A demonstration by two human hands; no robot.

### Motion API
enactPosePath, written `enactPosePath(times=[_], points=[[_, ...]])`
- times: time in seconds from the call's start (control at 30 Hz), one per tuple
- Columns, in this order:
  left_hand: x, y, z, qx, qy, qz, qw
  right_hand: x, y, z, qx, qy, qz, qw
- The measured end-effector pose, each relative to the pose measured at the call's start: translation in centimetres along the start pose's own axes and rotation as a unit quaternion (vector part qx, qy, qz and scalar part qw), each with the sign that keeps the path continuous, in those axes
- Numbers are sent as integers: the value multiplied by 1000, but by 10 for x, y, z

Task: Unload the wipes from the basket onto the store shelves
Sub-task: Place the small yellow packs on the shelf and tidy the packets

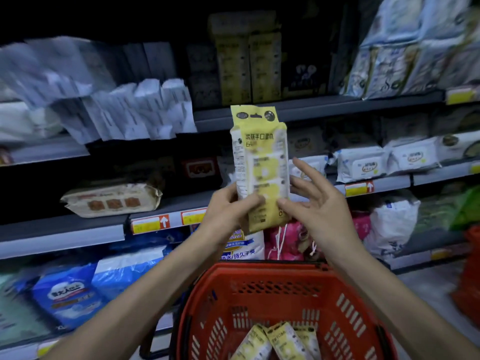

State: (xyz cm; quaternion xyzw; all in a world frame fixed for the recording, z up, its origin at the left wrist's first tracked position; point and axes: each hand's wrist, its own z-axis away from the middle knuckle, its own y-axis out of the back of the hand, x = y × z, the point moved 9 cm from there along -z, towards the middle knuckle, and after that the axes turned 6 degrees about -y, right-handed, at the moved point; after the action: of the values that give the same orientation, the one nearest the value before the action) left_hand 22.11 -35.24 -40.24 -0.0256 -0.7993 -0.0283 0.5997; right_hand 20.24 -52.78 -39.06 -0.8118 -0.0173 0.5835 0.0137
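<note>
A tall yellow-and-white plastic multipack of wipes (262, 162) stands upright in the air in front of the grey metal store shelves (324, 110), its flat hanging tab uppermost and overlapping the front edge of the upper shelf in the head view. The left hand (228, 211) has its grip clamped on the lower left part of this multipack: the thumb lies across the printed front and the fingers curl round behind the left edge, so most of the pack rises clear above the grip and only its bottom end shows below. The right hand (319, 203) sits just beside the pack's right edge with its grip apart, the fingers straight and splayed, and only the thumb tip touches the lower front of the pack. Directly below both forearms is a red slotted plastic shopping basket (259, 271), and several more yellow-and-white wipes packs (283, 339) lie tilted against each other on its floor. On the middle shelf to the left lies a flat beige soft pack (111, 200), and to the right stands a row of white soft wipes packs (361, 165). Yellow price tags with red arrows (150, 224) run along the shelf edge.
</note>
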Motion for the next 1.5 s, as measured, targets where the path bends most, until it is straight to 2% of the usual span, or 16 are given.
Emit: enactPosePath(times=[0.33,0.57,0.7,0.8,1.0,1.07,1.17,1.23,1.5], points=[[50,-11,-48,33,-39,15,999,-47,-5,-38,-1,48,138,989],[83,-38,-103,-10,-44,4,999,-77,5,-100,31,64,181,981],[117,-35,-139,-11,-87,-115,990,-95,9,-145,66,83,231,967],[136,-27,-169,22,-109,-225,968,-105,7,-175,102,102,280,949],[148,-10,-231,112,-122,-274,947,-104,-5,-244,144,131,323,926],[148,-6,-249,141,-122,-283,941,-101,-7,-264,155,125,344,918],[127,0,-266,165,-70,-304,936,-80,-13,-287,135,77,417,896],[109,1,-273,160,-43,-302,939,-66,-17,-293,119,51,447,885],[107,-7,-250,101,-43,-274,955,-71,-14,-281,106,-6,523,846]])
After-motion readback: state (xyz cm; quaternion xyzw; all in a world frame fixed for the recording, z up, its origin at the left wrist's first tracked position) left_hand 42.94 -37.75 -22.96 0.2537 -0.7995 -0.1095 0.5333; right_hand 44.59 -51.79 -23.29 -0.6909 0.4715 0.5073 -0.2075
